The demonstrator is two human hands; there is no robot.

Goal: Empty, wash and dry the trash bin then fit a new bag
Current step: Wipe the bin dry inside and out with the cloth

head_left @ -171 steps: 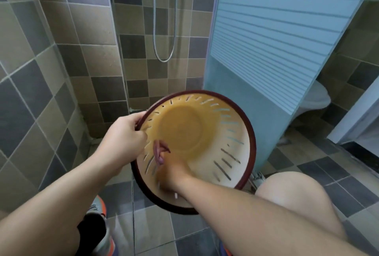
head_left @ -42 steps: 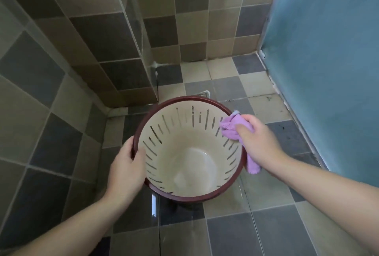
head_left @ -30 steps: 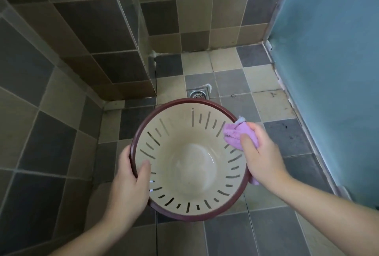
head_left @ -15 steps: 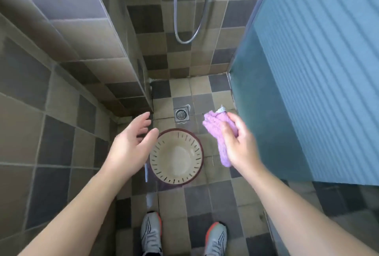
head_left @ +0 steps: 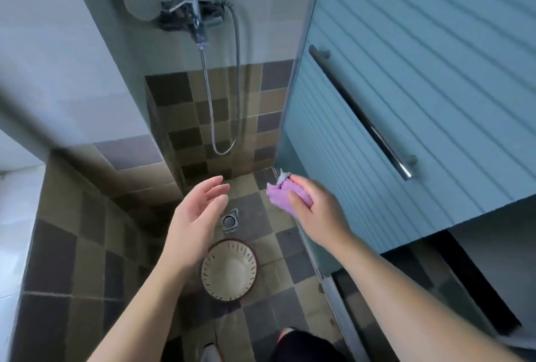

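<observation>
my left hand (head_left: 195, 218) hangs in the air with fingers straight and loosely spread, palm turned inward, holding nothing. my right hand (head_left: 314, 210) is curled around a purple cloth (head_left: 279, 198), bunched so that only its crumpled end pokes out past my fingers; the rest is hidden in my grip. neither hand touches anything else.

from here i see the trash bin (head_left: 229, 270) standing upright on the tiled floor (head_left: 252, 213), below and between my wrists, well apart from both hands. its cream inside with slotted walls and dark red rim face up at me; my left forearm covers a sliver of its left edge. a floor drain (head_left: 230, 221) sits just beyond it. the shower mixer (head_left: 191, 16) and hose (head_left: 223, 100) on the far wall are blurred. the blue door (head_left: 406, 86) with its handle (head_left: 359, 115) fills my right. my shoes at the bottom edge are cut off and hard to make out.
</observation>
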